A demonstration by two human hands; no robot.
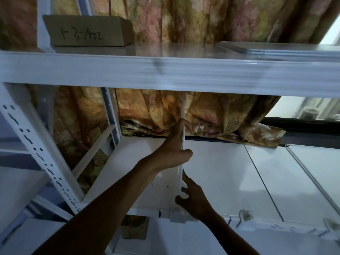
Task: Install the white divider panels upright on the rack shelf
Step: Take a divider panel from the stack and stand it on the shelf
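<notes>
A thin white divider panel [183,107] stands upright and edge-on over the white rack shelf [220,172], running up to the beam above. My left hand [173,150] grips the panel halfway up, fingers curled round its front edge. Lower down, my right hand [191,197] pinches the panel's bottom edge, just above a small white clip [177,217] on the shelf's front rail. More white panels [276,47] lie flat on the upper shelf at the right.
A cardboard box [88,30] with handwritten numbers sits on the upper shelf at the left. A slotted white upright [36,150] slants down the left side. A flowered curtain [202,115] hangs behind the rack. Another clip [245,215] sits further right on the front rail.
</notes>
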